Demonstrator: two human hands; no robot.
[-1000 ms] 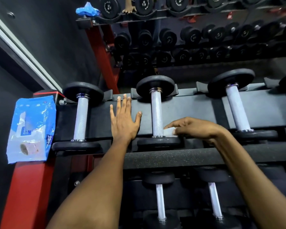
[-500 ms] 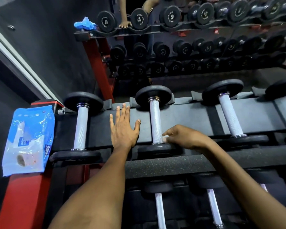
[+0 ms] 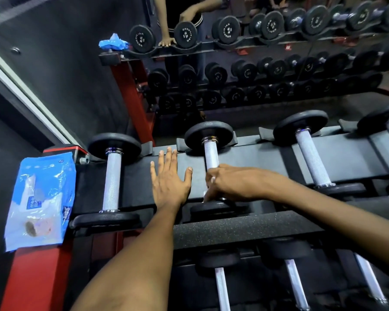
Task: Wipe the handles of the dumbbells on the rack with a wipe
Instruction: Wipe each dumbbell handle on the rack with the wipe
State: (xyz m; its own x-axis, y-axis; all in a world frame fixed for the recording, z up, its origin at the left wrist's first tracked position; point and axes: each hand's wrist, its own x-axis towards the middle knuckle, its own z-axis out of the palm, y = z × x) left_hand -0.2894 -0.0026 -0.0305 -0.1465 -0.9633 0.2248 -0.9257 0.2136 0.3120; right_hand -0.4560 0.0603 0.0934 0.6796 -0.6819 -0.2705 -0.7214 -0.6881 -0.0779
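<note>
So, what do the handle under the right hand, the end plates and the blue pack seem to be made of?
Handle: probably steel, silvery, with fine knurled texture.
End plates: matte black, maybe rubber-coated or painted metal; unclear.
Blue pack: thin glossy plastic film, wrinkled with highlights.

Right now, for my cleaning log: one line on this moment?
right hand wiping second dumbbell handle with wipe | left hand flat on rack

Black-plated dumbbells with knurled silver handles are laid across the rack, handles running near to far. The left dumbbell lies uncovered. The near half of the middle dumbbell's handle is covered, a white wipe being pressed against it. Another dumbbell is seated further right.
</note>
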